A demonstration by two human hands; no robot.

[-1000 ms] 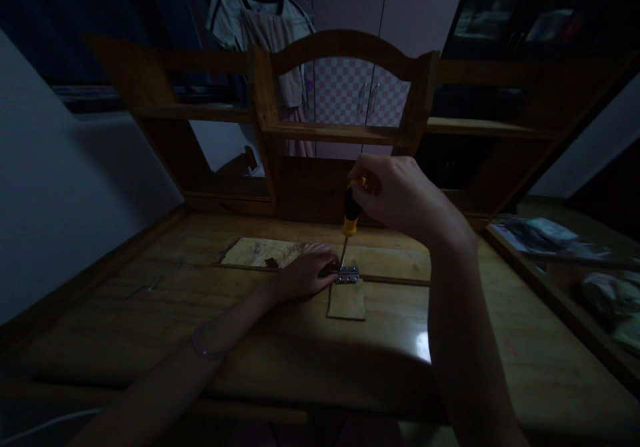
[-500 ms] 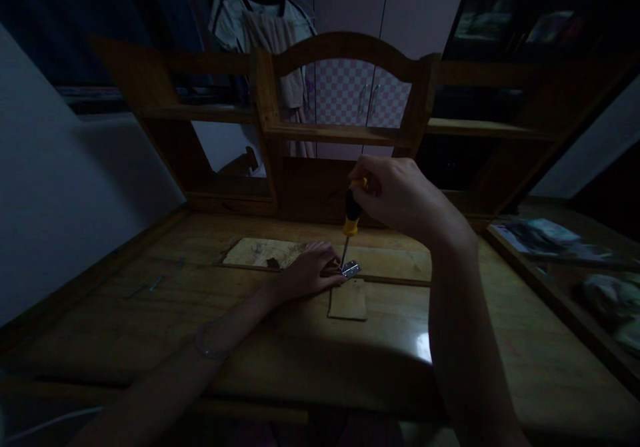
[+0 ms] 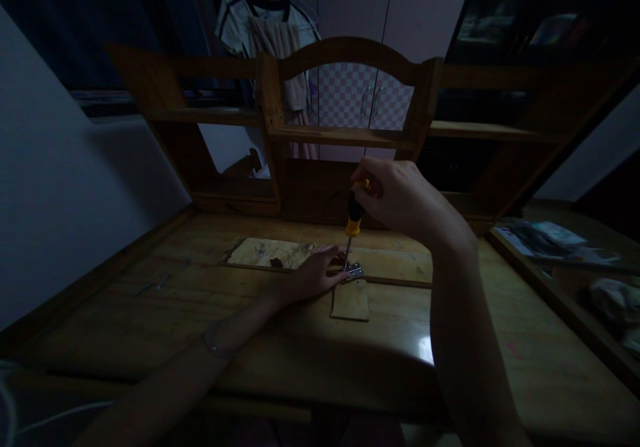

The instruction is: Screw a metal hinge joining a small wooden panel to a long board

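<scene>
A yellow and black screwdriver [image 3: 355, 214] stands nearly upright in my right hand [image 3: 390, 187], whose fingers are closed round the top of its handle. The screwdriver's tip meets a small silver metal hinge [image 3: 354, 272]. My left hand [image 3: 320, 270] lies low beside the hinge, with thumb and fingers closed on its left side. Under the hinge are a long wooden strip [image 3: 395, 264], its left part pale and marked, and a small square wooden piece [image 3: 350, 302] on the near side.
The wooden desk [image 3: 280, 360] carries a shelf unit [image 3: 345, 137] along its back. Small metal items [image 3: 163, 281] lie at the left. Papers [image 3: 555, 235] and a crumpled bundle [image 3: 615, 300] are at the right.
The view has shifted slightly, so the scene sits a little more to the right. Both hands keep nearly the same pose around the screwdriver and hinge.
</scene>
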